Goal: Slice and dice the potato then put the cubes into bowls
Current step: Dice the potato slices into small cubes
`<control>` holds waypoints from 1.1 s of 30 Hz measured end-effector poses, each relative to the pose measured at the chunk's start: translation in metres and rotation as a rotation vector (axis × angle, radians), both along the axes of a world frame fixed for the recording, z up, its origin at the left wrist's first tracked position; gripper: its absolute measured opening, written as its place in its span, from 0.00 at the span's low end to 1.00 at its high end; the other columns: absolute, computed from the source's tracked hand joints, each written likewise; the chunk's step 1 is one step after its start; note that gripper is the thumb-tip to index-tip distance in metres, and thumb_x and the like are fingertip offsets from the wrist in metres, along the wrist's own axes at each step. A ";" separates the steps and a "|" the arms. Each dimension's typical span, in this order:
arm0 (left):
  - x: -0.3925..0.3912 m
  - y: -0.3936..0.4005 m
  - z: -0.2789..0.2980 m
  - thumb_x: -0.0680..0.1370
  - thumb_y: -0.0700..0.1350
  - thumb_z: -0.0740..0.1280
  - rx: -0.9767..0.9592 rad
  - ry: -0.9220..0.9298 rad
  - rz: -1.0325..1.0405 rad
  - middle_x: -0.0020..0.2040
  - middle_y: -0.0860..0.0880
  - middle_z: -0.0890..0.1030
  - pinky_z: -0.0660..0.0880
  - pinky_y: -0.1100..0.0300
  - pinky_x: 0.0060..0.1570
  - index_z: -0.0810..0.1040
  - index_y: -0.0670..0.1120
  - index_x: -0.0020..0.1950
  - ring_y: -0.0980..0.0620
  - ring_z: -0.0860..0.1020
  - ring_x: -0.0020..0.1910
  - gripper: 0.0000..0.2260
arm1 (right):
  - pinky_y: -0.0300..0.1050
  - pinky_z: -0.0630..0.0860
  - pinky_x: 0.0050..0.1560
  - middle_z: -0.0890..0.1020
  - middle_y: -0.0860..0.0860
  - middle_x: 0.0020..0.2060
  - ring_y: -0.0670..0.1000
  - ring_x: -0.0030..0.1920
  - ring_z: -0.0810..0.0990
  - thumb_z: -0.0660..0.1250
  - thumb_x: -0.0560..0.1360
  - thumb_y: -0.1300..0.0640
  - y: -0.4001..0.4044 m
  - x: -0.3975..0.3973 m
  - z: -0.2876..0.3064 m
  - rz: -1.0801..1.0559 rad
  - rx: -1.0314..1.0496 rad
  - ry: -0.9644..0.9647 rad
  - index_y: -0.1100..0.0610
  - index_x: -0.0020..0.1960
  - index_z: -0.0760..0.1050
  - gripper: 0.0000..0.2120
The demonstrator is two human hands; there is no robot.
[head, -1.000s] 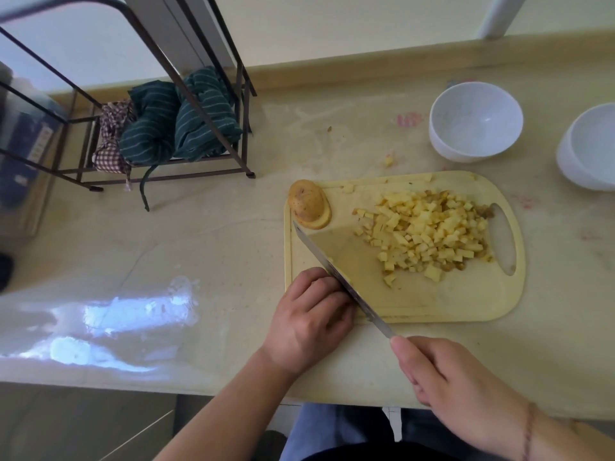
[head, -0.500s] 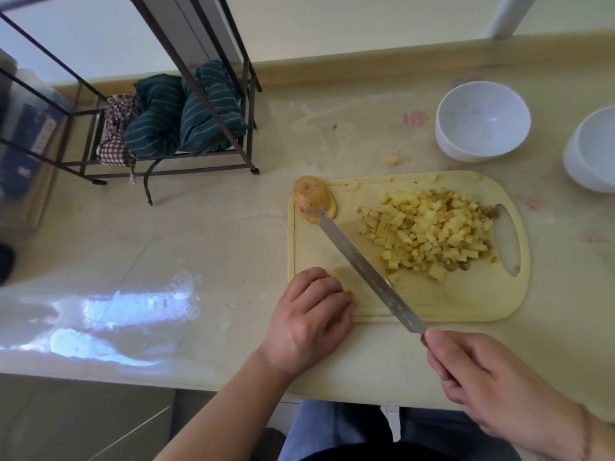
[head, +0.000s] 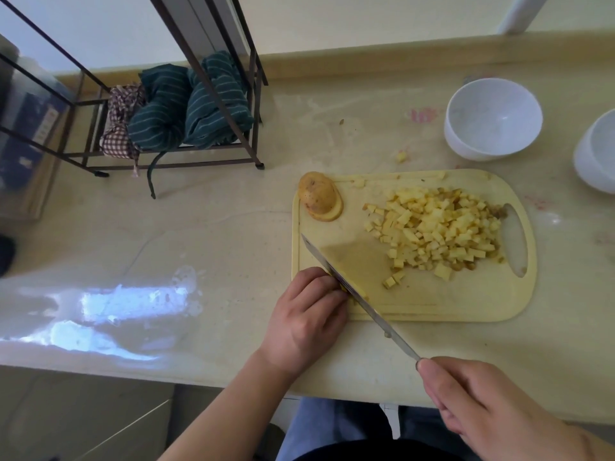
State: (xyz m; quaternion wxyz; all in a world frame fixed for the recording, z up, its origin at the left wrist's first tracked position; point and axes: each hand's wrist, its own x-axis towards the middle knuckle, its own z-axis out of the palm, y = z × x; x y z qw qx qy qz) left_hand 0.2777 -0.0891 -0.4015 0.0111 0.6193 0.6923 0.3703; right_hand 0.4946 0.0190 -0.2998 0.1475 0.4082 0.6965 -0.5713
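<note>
Since half a second ago the knife point(head: 352, 294) has swung back toward the near-left corner of the cutting board point(head: 432, 304), its blade now lying diagonally against the fingers of the left hand point(head: 307, 319) instead of pointing up at the potato end. That left hand is curled, knuckles up, pressing down on a small yellow piece of potato point(head: 357, 289) at the board's near-left edge; only a sliver of it shows beside the blade. The right hand point(head: 492, 407) is wrapped around the knife handle, which is hidden inside the grip, at the near edge of the desk point(head: 216, 227).

On the far-left corner of the board sits the potato end piece point(head: 318, 195), skin side up. A heap of potato cubes point(head: 436, 231) fills the right half of the board, next to its handle slot. One stray cube point(head: 402, 156) lies on the desk beyond the board. Two white bowls stand well behind and to the right: one bowl point(head: 494, 118) fully in view, the second bowl point(head: 597, 154) cut off by the frame edge.

At the far left a dark metal rack point(head: 229, 94) holds striped green cloths point(head: 186, 108) and a checked cloth point(head: 118, 128).
</note>
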 end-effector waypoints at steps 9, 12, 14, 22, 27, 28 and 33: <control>0.000 0.001 0.002 0.75 0.33 0.74 -0.009 -0.044 -0.015 0.49 0.41 0.84 0.79 0.53 0.54 0.84 0.35 0.46 0.40 0.81 0.50 0.02 | 0.47 0.63 0.33 0.62 0.48 0.26 0.45 0.28 0.61 0.48 0.66 0.19 -0.004 -0.019 -0.014 -0.008 0.039 0.035 0.57 0.34 0.61 0.38; -0.001 0.001 0.001 0.75 0.33 0.74 -0.011 -0.045 -0.009 0.49 0.41 0.84 0.79 0.53 0.53 0.84 0.35 0.47 0.40 0.81 0.50 0.02 | 0.47 0.62 0.33 0.62 0.48 0.26 0.45 0.28 0.61 0.49 0.68 0.23 -0.004 -0.019 -0.015 -0.005 0.052 0.034 0.56 0.33 0.61 0.34; -0.001 0.001 0.001 0.75 0.32 0.74 -0.011 -0.050 -0.005 0.49 0.42 0.84 0.79 0.53 0.54 0.85 0.36 0.47 0.41 0.81 0.50 0.02 | 0.45 0.61 0.32 0.63 0.48 0.26 0.45 0.27 0.61 0.50 0.69 0.25 -0.003 -0.018 -0.015 -0.014 0.057 0.037 0.56 0.33 0.61 0.33; -0.001 0.001 0.001 0.77 0.34 0.73 0.008 -0.058 0.012 0.48 0.42 0.83 0.78 0.56 0.54 0.85 0.36 0.46 0.42 0.81 0.49 0.02 | 0.42 0.60 0.31 0.62 0.47 0.23 0.44 0.25 0.60 0.50 0.71 0.30 -0.004 -0.029 -0.009 -0.024 0.058 0.040 0.55 0.32 0.62 0.28; 0.000 0.001 0.003 0.75 0.33 0.75 -0.001 -0.080 0.021 0.48 0.43 0.83 0.78 0.55 0.53 0.84 0.36 0.46 0.43 0.80 0.49 0.01 | 0.36 0.59 0.28 0.61 0.46 0.22 0.44 0.23 0.59 0.50 0.73 0.32 0.003 -0.035 -0.008 0.020 0.059 0.048 0.56 0.33 0.61 0.28; -0.001 0.001 0.003 0.75 0.33 0.75 -0.003 -0.084 0.016 0.48 0.43 0.83 0.78 0.54 0.53 0.84 0.36 0.46 0.43 0.80 0.49 0.01 | 0.35 0.59 0.26 0.61 0.46 0.21 0.44 0.23 0.58 0.50 0.73 0.32 0.006 -0.033 -0.007 0.012 0.039 0.044 0.57 0.33 0.61 0.28; -0.003 -0.007 0.003 0.74 0.38 0.77 -0.034 -0.081 0.098 0.48 0.44 0.82 0.78 0.51 0.53 0.85 0.39 0.47 0.44 0.79 0.50 0.05 | 0.32 0.56 0.21 0.59 0.50 0.25 0.46 0.22 0.55 0.53 0.73 0.35 0.027 -0.018 0.002 -0.067 -0.080 -0.004 0.64 0.37 0.61 0.30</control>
